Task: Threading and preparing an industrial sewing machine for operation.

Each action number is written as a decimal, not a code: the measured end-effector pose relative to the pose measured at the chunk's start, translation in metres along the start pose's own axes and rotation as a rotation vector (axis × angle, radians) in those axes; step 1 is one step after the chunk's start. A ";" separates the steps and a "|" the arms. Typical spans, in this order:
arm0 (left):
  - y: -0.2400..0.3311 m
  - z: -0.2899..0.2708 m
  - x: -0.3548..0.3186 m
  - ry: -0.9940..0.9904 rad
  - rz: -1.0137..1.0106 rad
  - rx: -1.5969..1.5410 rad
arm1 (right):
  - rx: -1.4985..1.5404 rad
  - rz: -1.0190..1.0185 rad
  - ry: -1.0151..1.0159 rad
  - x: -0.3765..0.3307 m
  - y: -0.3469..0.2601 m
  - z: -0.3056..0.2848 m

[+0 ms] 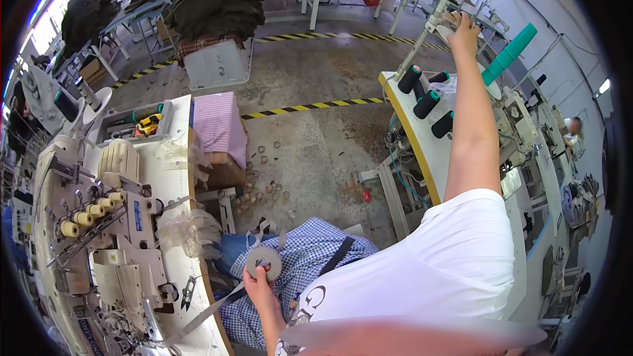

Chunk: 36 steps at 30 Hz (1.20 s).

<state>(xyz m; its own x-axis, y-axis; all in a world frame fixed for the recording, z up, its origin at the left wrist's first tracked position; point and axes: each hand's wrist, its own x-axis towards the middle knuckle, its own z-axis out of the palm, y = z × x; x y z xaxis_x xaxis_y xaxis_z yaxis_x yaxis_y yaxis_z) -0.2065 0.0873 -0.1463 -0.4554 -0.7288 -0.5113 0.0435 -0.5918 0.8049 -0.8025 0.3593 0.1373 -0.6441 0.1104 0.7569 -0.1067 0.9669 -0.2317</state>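
Note:
Low in front of my body, my left hand grips a roll of grey tape, with fingertips at its central hole. Loose tape curls above the roll, and a long strip runs down to the sewing machine on the left. My right arm stretches far forward over the right-hand table. At its end my right hand has bent fingers beside an upright white pole. Something pale and small shows at those fingers, too indistinct to name. Black thread cones stand on the table below that arm.
Green stacked cones rise right of my forearm. Thread snips lie on the left table, near clear plastic strips. A pink striped cloth covers a box. Dark garments are piled beyond, and tape rings litter the floor.

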 end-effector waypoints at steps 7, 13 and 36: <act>-0.004 -0.013 0.003 0.026 0.002 0.010 | -0.013 -0.097 0.158 0.026 -0.010 -0.010; -0.003 -0.003 0.004 0.055 0.035 0.015 | -0.036 -0.474 0.593 0.112 -0.052 -0.024; 0.010 -0.008 0.005 0.130 -0.117 0.056 | 0.860 0.895 -1.854 -0.689 -0.265 0.210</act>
<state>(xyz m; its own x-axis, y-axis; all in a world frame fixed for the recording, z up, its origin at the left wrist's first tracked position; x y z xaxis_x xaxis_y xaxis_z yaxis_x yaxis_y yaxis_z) -0.2010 0.0746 -0.1433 -0.3352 -0.6969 -0.6340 -0.0543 -0.6575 0.7515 -0.4890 -0.0213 -0.4512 -0.4238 -0.4430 -0.7901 0.6602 0.4461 -0.6043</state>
